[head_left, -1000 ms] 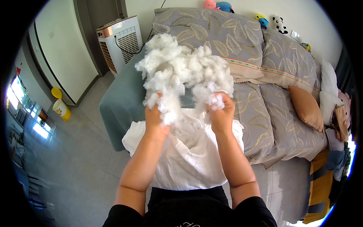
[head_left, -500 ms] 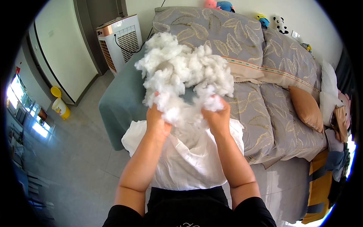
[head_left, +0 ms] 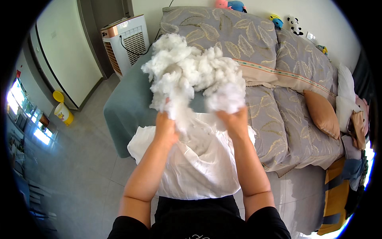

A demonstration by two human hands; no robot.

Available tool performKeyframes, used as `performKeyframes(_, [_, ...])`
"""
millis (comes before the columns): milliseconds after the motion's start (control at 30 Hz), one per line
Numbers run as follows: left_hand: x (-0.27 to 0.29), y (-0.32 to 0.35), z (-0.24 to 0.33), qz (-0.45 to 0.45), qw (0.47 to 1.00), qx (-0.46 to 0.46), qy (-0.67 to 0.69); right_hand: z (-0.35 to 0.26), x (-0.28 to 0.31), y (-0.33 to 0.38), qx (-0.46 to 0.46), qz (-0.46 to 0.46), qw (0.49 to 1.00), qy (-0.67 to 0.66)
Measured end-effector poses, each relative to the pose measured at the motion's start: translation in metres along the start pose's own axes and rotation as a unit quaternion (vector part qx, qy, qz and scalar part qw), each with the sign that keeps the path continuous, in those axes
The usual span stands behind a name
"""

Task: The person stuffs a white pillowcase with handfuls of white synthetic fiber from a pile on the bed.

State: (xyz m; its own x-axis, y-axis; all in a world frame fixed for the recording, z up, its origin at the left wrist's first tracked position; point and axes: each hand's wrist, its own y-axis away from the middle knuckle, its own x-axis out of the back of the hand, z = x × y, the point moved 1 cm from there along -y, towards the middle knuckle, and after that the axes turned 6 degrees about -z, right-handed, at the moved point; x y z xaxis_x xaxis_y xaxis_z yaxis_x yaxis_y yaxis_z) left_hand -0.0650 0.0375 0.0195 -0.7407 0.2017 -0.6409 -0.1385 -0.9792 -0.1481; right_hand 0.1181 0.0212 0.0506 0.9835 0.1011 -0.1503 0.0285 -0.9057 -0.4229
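Observation:
A large heap of white fluffy stuffing [head_left: 191, 67] lies on the green-covered left part of the sofa. My left hand [head_left: 167, 124] is closed on a tuft of stuffing [head_left: 178, 107] at the heap's near edge. In my right hand [head_left: 234, 121] is another tuft [head_left: 227, 99], smeared by motion. The two tufts are apart. Below and between my hands a white cloth cover [head_left: 195, 175] spreads over my lap, its mouth open toward the heap with some stuffing [head_left: 201, 143] showing inside.
The sofa [head_left: 266, 115] has a grey leaf-patterned cover, with a brown cushion [head_left: 322, 115] at its right. An air cooler [head_left: 133, 42] stands behind its left end. A yellow-white bin [head_left: 63, 113] sits on the tiled floor at left. Plush toys [head_left: 293, 26] line the sofa back.
My hands have drawn apart, the right one moving a little to the right with its tuft. The stuffing that stretched between them has parted, showing more of the cover's mouth.

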Motion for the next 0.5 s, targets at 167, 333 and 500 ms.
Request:
performKeyframes(167, [-0.041, 0.013, -0.022, 0.052, 0.990, 0.065, -0.116, 0.031, -0.033, 0.000, -0.011, -0.030, 0.993, 0.113])
performKeyframes(333, [-0.029, 0.002, -0.014, 0.114, 0.991, 0.069, -0.025, 0.031, -0.013, -0.001, 0.028, 0.044, 0.998, 0.048])
performKeyframes(500, [-0.011, -0.007, -0.003, 0.072, 0.997, -0.009, -0.023, 0.015, -0.001, -0.005, 0.004, 0.047, 0.998, -0.029])
